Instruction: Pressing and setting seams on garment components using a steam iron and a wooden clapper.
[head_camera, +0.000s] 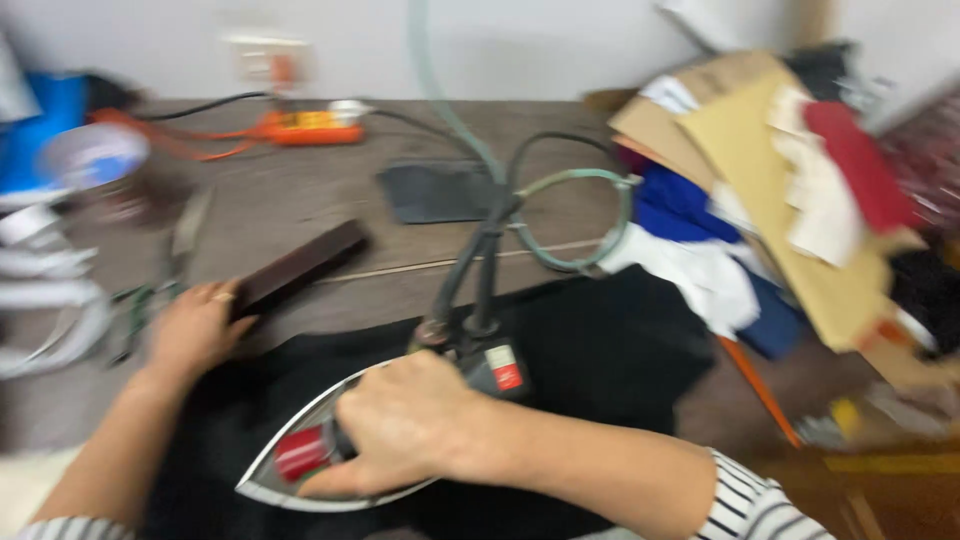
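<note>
My right hand grips the handle of a steam iron with a metal sole and a red front part. The iron rests on black cloth spread over the wooden table. Dark and green hoses run from the back of the iron up toward the wall. My left hand lies at the far left edge of the black cloth, its fingers touching the near end of a dark wooden block.
Scissors lie left of my left hand. An orange power strip sits at the back. A dark pad lies mid-table. Stacked cardboard patterns and blue, white and red fabric pieces fill the right side. White strips lie at far left.
</note>
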